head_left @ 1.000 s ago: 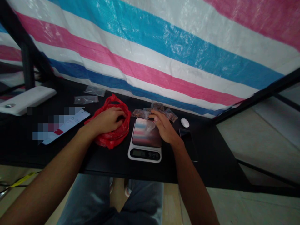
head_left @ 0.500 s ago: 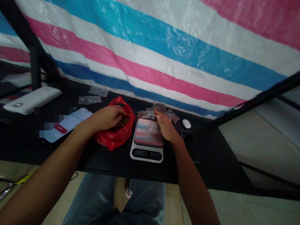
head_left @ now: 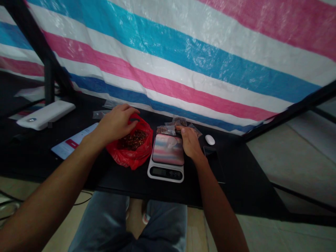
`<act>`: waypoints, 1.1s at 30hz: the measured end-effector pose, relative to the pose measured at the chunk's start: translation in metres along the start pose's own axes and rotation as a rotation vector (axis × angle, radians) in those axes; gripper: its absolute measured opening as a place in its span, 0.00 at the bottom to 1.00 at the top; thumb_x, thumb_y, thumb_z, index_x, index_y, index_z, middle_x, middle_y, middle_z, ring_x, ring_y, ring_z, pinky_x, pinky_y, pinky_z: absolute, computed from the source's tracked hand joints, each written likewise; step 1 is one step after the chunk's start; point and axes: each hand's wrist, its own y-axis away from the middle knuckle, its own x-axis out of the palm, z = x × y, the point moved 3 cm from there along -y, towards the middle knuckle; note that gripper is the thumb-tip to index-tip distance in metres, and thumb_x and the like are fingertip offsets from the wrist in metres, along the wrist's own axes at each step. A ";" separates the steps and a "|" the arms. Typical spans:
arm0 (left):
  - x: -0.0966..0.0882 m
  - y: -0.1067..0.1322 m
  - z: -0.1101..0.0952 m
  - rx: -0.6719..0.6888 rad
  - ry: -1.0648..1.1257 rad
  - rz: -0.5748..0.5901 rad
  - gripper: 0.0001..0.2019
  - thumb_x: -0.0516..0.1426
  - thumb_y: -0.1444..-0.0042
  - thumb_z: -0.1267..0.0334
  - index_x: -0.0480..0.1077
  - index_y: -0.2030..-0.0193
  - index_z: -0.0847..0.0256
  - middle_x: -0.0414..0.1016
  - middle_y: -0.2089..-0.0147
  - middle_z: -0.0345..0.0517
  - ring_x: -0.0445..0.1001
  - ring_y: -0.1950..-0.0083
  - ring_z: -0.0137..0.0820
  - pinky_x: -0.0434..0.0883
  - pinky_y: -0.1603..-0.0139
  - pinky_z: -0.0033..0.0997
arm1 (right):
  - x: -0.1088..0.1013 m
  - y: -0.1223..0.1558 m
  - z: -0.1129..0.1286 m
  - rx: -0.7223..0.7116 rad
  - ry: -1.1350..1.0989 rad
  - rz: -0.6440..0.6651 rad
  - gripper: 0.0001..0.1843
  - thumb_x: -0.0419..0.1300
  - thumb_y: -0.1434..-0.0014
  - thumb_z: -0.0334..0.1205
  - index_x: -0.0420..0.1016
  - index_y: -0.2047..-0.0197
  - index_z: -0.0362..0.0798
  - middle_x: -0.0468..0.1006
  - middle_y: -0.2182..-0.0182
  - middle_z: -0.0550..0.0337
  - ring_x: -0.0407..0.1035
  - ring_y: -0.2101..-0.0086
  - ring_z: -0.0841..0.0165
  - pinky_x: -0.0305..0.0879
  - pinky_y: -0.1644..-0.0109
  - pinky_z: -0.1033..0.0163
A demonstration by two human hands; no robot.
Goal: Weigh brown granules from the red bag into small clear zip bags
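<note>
A red plastic bag (head_left: 123,159) stands wide-mouthed on the black table, with small dark brown pieces (head_left: 133,140) inside. Over its far left rim is my left hand (head_left: 118,120), thumb and forefinger apart and nothing seen between them. To the bag's right lies a white kitchen scale (head_left: 166,174) with a shiny, reflecting plate. My right hand (head_left: 191,141) rests beside the scale's right edge, fingers stretched out toward several small clear packets (head_left: 166,130) of brown bits behind the scale. Its fingertips overlap the packets; whether they press on them I cannot tell.
A lit phone (head_left: 69,141) lies left of the bag, partly behind my left forearm. Farther left is a white oblong device (head_left: 46,114). Flat clear bags (head_left: 101,114) lie behind my left hand. A white mouse (head_left: 210,139) and a dark phone-like slab (head_left: 214,162) are at right.
My left hand has come up out of the bag's contents to its far left rim, and its fingers have spread. The right hand stays by the packets. The view has shifted slightly.
</note>
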 end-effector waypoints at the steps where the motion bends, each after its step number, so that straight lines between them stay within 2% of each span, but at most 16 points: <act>1: 0.000 -0.003 0.003 -0.031 -0.025 -0.026 0.30 0.56 0.37 0.53 0.70 0.32 0.65 0.73 0.34 0.64 0.72 0.33 0.53 0.68 0.31 0.50 | -0.001 0.000 0.001 -0.006 0.000 -0.011 0.37 0.37 0.24 0.61 0.83 0.44 0.52 0.84 0.46 0.49 0.73 0.44 0.53 0.64 0.37 0.46; 3: 0.006 -0.010 0.010 -0.084 -0.034 0.011 0.40 0.60 0.40 0.49 0.62 0.26 0.69 0.71 0.32 0.68 0.72 0.32 0.55 0.69 0.32 0.49 | -0.001 -0.001 0.003 -0.020 0.006 -0.023 0.34 0.39 0.24 0.59 0.83 0.46 0.51 0.85 0.48 0.49 0.74 0.45 0.53 0.65 0.38 0.46; 4: 0.011 -0.014 0.013 -0.110 -0.020 0.061 0.41 0.61 0.41 0.49 0.61 0.26 0.69 0.74 0.34 0.68 0.74 0.34 0.55 0.71 0.35 0.47 | -0.002 -0.001 0.004 -0.028 0.010 -0.026 0.33 0.40 0.24 0.58 0.83 0.47 0.51 0.85 0.49 0.49 0.74 0.46 0.53 0.65 0.39 0.45; 6: 0.019 -0.020 0.017 -0.130 0.023 0.165 0.32 0.60 0.41 0.51 0.70 0.32 0.64 0.81 0.42 0.62 0.80 0.42 0.51 0.74 0.42 0.42 | -0.004 -0.002 0.007 -0.044 0.017 -0.046 0.30 0.43 0.24 0.55 0.83 0.49 0.50 0.86 0.50 0.49 0.75 0.48 0.53 0.66 0.40 0.45; 8: 0.019 -0.023 0.017 -0.120 0.059 0.196 0.19 0.57 0.39 0.56 0.79 0.45 0.59 0.85 0.51 0.54 0.82 0.50 0.47 0.75 0.49 0.38 | -0.009 -0.003 0.014 -0.058 0.018 -0.093 0.23 0.50 0.27 0.53 0.84 0.53 0.50 0.87 0.53 0.50 0.76 0.51 0.53 0.66 0.42 0.46; 10: 0.012 -0.022 0.015 -0.111 0.073 0.158 0.14 0.54 0.39 0.58 0.80 0.55 0.57 0.85 0.57 0.50 0.82 0.56 0.43 0.74 0.53 0.36 | -0.016 -0.001 0.025 -0.058 -0.007 -0.141 0.16 0.57 0.31 0.49 0.83 0.57 0.50 0.87 0.58 0.52 0.77 0.55 0.55 0.69 0.45 0.48; 11: 0.006 -0.021 0.014 -0.114 0.072 0.135 0.14 0.54 0.39 0.58 0.80 0.58 0.57 0.85 0.59 0.49 0.82 0.57 0.42 0.74 0.55 0.35 | -0.019 0.001 0.033 -0.055 -0.051 -0.131 0.14 0.57 0.32 0.47 0.83 0.58 0.50 0.86 0.61 0.53 0.78 0.59 0.57 0.71 0.50 0.51; 14: -0.011 -0.014 0.012 -0.134 0.074 0.090 0.14 0.53 0.40 0.57 0.79 0.58 0.58 0.84 0.61 0.50 0.81 0.59 0.42 0.74 0.56 0.36 | -0.024 0.013 0.062 0.003 -0.195 -0.084 0.11 0.58 0.33 0.44 0.81 0.56 0.50 0.85 0.66 0.57 0.77 0.69 0.63 0.71 0.63 0.59; 17: -0.026 -0.006 0.016 -0.175 0.117 0.026 0.15 0.54 0.41 0.56 0.78 0.57 0.59 0.83 0.60 0.50 0.80 0.59 0.42 0.73 0.55 0.36 | -0.020 0.030 0.092 0.033 -0.197 0.002 0.08 0.60 0.35 0.42 0.81 0.57 0.51 0.84 0.67 0.60 0.74 0.74 0.67 0.70 0.66 0.61; 18: -0.030 -0.003 0.017 -0.189 0.139 0.003 0.15 0.54 0.41 0.55 0.78 0.57 0.59 0.83 0.59 0.49 0.80 0.59 0.42 0.73 0.55 0.36 | -0.016 0.035 0.100 0.018 -0.187 0.035 0.07 0.61 0.35 0.41 0.81 0.57 0.52 0.84 0.66 0.59 0.75 0.72 0.66 0.72 0.63 0.60; 20: -0.037 0.002 0.020 -0.213 0.185 -0.030 0.14 0.54 0.41 0.54 0.76 0.56 0.58 0.83 0.59 0.48 0.79 0.59 0.41 0.73 0.56 0.34 | -0.008 0.042 0.112 -0.035 -0.165 0.100 0.06 0.61 0.36 0.37 0.81 0.58 0.52 0.85 0.61 0.56 0.79 0.62 0.62 0.75 0.54 0.57; 23: -0.042 0.010 0.022 -0.226 0.238 -0.056 0.14 0.54 0.40 0.53 0.74 0.57 0.59 0.82 0.59 0.47 0.78 0.59 0.40 0.72 0.59 0.34 | 0.006 0.042 0.121 -0.073 -0.149 0.159 0.10 0.59 0.36 0.31 0.81 0.59 0.52 0.84 0.51 0.52 0.78 0.48 0.58 0.73 0.42 0.52; 27: -0.044 0.019 0.023 -0.231 0.286 -0.071 0.12 0.54 0.40 0.54 0.72 0.59 0.59 0.81 0.60 0.47 0.77 0.61 0.38 0.72 0.58 0.34 | 0.023 0.027 0.129 -0.020 -0.107 0.233 0.12 0.58 0.36 0.29 0.82 0.56 0.47 0.81 0.44 0.44 0.75 0.41 0.57 0.70 0.36 0.50; 29: -0.044 0.023 0.024 -0.236 0.317 -0.078 0.11 0.54 0.40 0.55 0.71 0.59 0.59 0.80 0.60 0.47 0.76 0.61 0.38 0.72 0.59 0.34 | 0.030 0.017 0.135 -0.019 -0.069 0.274 0.12 0.58 0.37 0.28 0.82 0.57 0.46 0.82 0.48 0.44 0.77 0.44 0.56 0.71 0.38 0.51; 31: -0.045 0.027 0.027 -0.252 0.335 -0.085 0.11 0.53 0.41 0.55 0.70 0.60 0.59 0.80 0.60 0.46 0.75 0.62 0.37 0.71 0.60 0.33 | 0.035 0.008 0.141 -0.034 -0.063 0.300 0.12 0.57 0.37 0.27 0.82 0.62 0.47 0.84 0.58 0.50 0.80 0.55 0.60 0.74 0.47 0.56; 33: -0.046 0.031 0.032 -0.273 0.338 -0.091 0.11 0.53 0.41 0.55 0.70 0.60 0.59 0.79 0.61 0.46 0.75 0.62 0.37 0.71 0.62 0.33 | 0.039 0.001 0.143 -0.018 -0.072 0.354 0.14 0.56 0.37 0.26 0.81 0.68 0.49 0.82 0.69 0.56 0.79 0.66 0.63 0.72 0.58 0.60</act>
